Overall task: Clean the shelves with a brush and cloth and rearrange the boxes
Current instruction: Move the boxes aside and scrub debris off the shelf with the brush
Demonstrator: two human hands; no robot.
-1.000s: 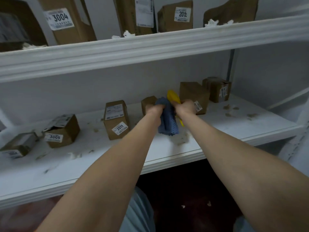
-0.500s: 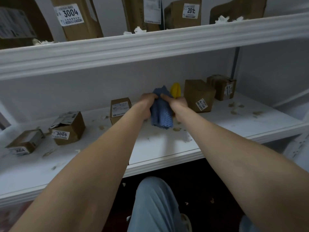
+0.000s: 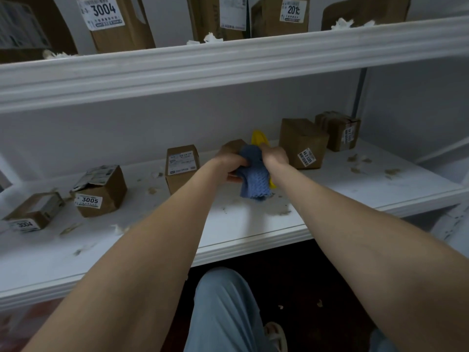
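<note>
Both fists close on 1 waffle-textured blue cloth (image 3: 255, 179), bunched and hanging just above the white lower shelf (image 3: 253, 224). The left hand (image 3: 232, 165) grips its side and the right hand (image 3: 275, 154) grips its top. A smooth yellow plastic brush (image 3: 258, 138) protrudes behind the right hand. Labelled cardboard boxes (image 3: 302, 143) stand on either side.

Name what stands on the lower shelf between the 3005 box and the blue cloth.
An upright white-labelled cardboard box, with debris scraps around it on the shelf, in the head view.
</note>
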